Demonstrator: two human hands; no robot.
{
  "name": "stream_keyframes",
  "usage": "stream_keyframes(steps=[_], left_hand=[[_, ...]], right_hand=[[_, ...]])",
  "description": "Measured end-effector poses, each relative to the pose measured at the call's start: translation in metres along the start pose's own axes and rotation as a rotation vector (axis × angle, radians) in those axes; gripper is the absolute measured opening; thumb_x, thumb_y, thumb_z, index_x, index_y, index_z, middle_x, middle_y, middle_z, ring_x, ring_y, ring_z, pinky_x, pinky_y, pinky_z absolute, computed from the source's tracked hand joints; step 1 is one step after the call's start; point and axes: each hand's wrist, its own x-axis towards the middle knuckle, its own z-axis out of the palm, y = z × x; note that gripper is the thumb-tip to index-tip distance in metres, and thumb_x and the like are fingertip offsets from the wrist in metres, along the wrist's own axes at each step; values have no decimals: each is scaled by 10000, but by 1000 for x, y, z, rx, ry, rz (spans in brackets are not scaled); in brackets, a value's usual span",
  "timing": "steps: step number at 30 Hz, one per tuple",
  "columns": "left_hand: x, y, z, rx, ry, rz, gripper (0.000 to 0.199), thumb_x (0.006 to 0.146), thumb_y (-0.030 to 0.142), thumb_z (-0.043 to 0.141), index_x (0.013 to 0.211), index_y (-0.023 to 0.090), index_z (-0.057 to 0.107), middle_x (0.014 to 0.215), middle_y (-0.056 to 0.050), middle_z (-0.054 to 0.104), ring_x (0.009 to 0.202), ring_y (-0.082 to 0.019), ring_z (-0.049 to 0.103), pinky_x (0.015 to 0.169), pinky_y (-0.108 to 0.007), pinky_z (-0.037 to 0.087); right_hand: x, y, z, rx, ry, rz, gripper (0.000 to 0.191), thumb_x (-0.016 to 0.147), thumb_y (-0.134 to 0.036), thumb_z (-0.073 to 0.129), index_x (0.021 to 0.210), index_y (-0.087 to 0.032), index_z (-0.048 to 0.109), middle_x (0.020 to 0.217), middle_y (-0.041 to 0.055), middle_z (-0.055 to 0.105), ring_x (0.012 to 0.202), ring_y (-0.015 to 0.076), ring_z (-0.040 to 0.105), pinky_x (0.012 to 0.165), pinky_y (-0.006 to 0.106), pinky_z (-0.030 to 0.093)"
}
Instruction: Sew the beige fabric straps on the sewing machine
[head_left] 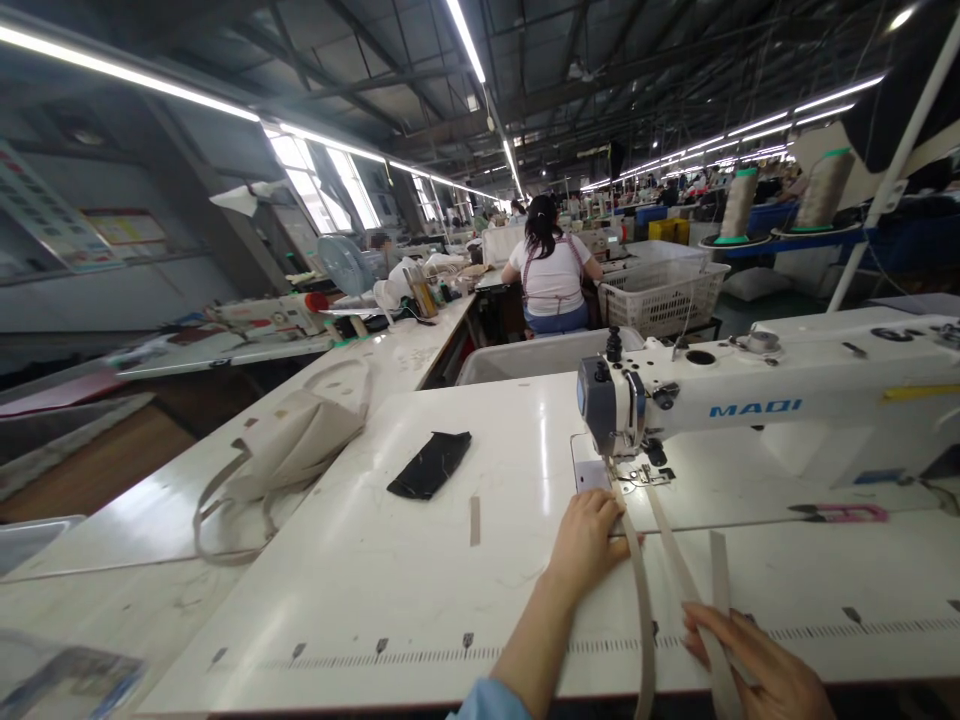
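A white sewing machine [750, 390] marked "MAQI" stands on the right of the white table. A long beige fabric strap [642, 610] runs from the presser foot [637, 475] down past the table's front edge. Close to the needle, my left hand [589, 540] has its fingers bent and pressed together at the strap's edge. My right hand [757, 660], lower right, pinches beige strapping between thumb and fingers. One length from it leads up to the foot, and a short loose end sticks up beside it.
Pink-handled thread snips [840, 513] lie under the machine arm. A black fabric piece [430, 465] and a small beige scrap [475, 521] rest left of my hands. Beige fabric with straps [300, 445] lies further left. Ahead, a person [555, 265] sits beside a white basket [660, 300].
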Motion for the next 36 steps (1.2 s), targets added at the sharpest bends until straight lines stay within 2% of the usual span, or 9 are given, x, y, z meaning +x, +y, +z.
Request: stream_keyframes(steps=[3, 9, 14, 22, 30, 36], left_hand=[[0, 1, -1, 1, 1, 4, 279, 756, 355, 643, 978, 193, 594, 1038, -85, 608, 987, -255, 549, 847, -409, 457], [1, 4, -3, 3, -9, 2, 266, 750, 343, 661, 953, 189, 584, 1046, -77, 605, 1001, -248, 539, 855, -393, 447], [1, 5, -2, 7, -7, 0, 243, 766, 362, 647, 914, 183, 574, 1035, -74, 602, 1008, -246, 536, 857, -388, 440], [0, 3, 0, 19, -14, 6, 216, 760, 327, 643, 910, 188, 574, 1031, -74, 606, 992, -242, 544, 850, -381, 444], [0, 4, 1, 22, -9, 6, 198, 744, 276, 623, 920, 192, 583, 1018, -78, 610, 977, -244, 548, 850, -385, 440], [0, 4, 0, 27, -11, 4, 187, 756, 297, 616, 907, 192, 587, 1005, -78, 610, 968, -245, 547, 843, -386, 437]], right_hand=[[13, 12, 3, -8, -30, -50, 287, 869, -282, 539, 1151, -227, 537, 940, 28, 673, 808, 143, 660, 732, 156, 521], [41, 26, 6, -62, -76, 33, 236, 893, -302, 493, 1106, -227, 562, 913, 27, 641, 822, 151, 634, 748, 222, 520], [63, 39, 5, -275, -184, 58, 286, 938, -348, 385, 1141, -211, 533, 912, 51, 604, 860, 183, 602, 802, 309, 500], [58, 37, 4, -454, -195, -57, 262, 947, -293, 361, 1053, -189, 577, 826, 48, 588, 799, 177, 576, 742, 299, 476], [55, 41, 3, -525, -127, -43, 291, 938, -359, 374, 1022, -212, 611, 854, 47, 628, 801, 197, 591, 740, 324, 464], [56, 40, 4, -520, -147, -3, 278, 936, -369, 382, 1016, -224, 605, 851, 38, 616, 827, 199, 580, 759, 331, 455]])
